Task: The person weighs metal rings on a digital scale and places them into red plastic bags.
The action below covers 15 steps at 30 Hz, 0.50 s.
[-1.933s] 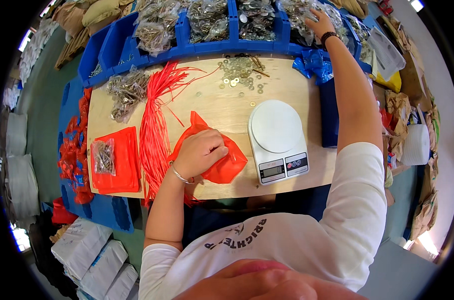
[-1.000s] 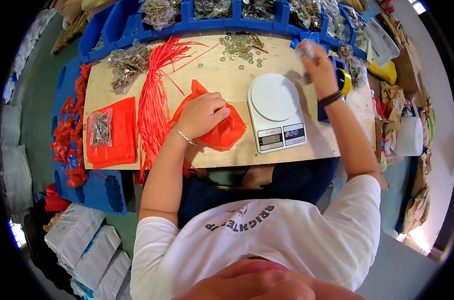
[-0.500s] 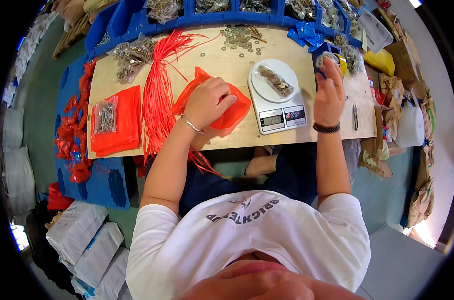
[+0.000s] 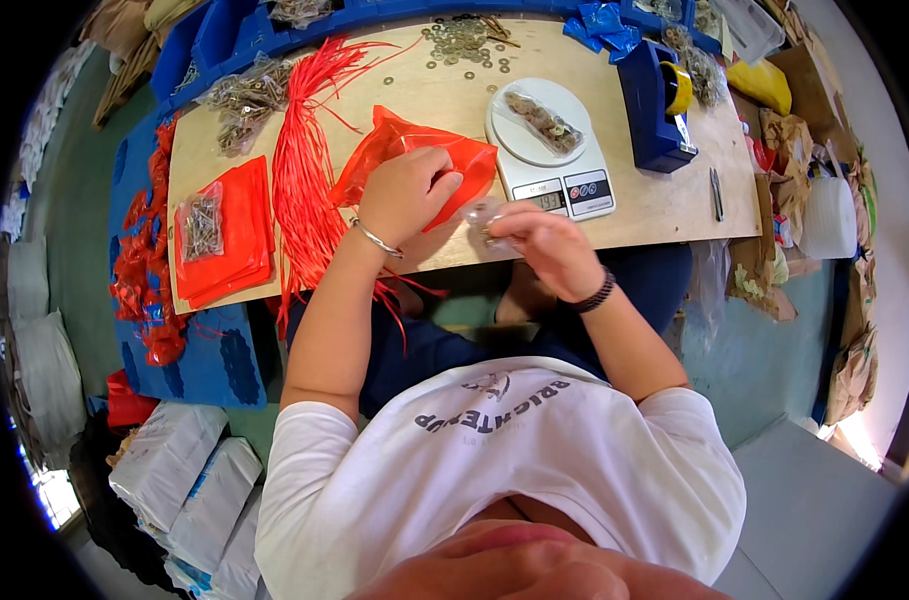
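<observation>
My left hand (image 4: 405, 196) is closed on a red plastic bag (image 4: 383, 135), which lies spread on the wooden table in front of me. Just right of it, my right hand (image 4: 557, 252) pinches a small clear plastic bag (image 4: 483, 214) near the table's front edge. Its contents are too small to make out. Beyond that hand, a white digital scale (image 4: 597, 182) bears a clear bag of metal hardware (image 4: 545, 122) on its round plate. Fingers hide part of the red bag.
Red plastic strips (image 4: 310, 150) lie bundled left of my left hand. Farther left, a bag of screws (image 4: 203, 225) rests on stacked red bags (image 4: 257, 190). Loose washers (image 4: 465, 42) lie behind, before blue bins (image 4: 245, 35). A blue tape dispenser (image 4: 655, 125) and a pen-like tool (image 4: 717, 195) stand right.
My right hand has come from beside the tape dispenser toward the red bag, carrying the small clear bag. My left hand stays on the red bag. The view has shifted slightly.
</observation>
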Each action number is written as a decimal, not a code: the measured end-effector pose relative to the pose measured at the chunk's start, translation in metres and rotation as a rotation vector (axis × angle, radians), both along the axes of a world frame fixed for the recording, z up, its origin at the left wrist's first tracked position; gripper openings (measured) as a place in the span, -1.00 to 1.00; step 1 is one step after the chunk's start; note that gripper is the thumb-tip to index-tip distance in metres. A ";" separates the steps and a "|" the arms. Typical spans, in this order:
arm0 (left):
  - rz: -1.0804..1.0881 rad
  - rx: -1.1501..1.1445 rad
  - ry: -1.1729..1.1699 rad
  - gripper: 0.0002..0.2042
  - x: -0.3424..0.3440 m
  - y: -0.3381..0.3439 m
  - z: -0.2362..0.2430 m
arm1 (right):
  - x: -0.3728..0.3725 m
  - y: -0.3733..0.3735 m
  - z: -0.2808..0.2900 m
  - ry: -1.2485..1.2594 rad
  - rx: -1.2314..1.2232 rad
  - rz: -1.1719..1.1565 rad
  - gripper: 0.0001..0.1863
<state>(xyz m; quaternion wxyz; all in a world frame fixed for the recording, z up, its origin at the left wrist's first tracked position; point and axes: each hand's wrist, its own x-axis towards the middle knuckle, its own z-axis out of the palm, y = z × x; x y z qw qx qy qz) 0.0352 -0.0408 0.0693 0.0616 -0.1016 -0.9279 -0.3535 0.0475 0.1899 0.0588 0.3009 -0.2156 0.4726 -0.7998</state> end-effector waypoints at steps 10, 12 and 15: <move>-0.029 -0.060 -0.047 -0.80 0.002 -0.002 0.002 | 0.011 -0.037 -0.012 0.692 0.903 -0.103 -0.78; -0.028 -0.081 -0.130 -0.79 0.004 -0.003 -0.001 | 0.006 -0.042 -0.013 0.906 0.955 -0.162 -0.71; -0.051 -0.094 -0.095 -0.79 0.002 0.000 0.003 | 0.003 -0.057 -0.009 0.987 1.061 -0.171 -0.72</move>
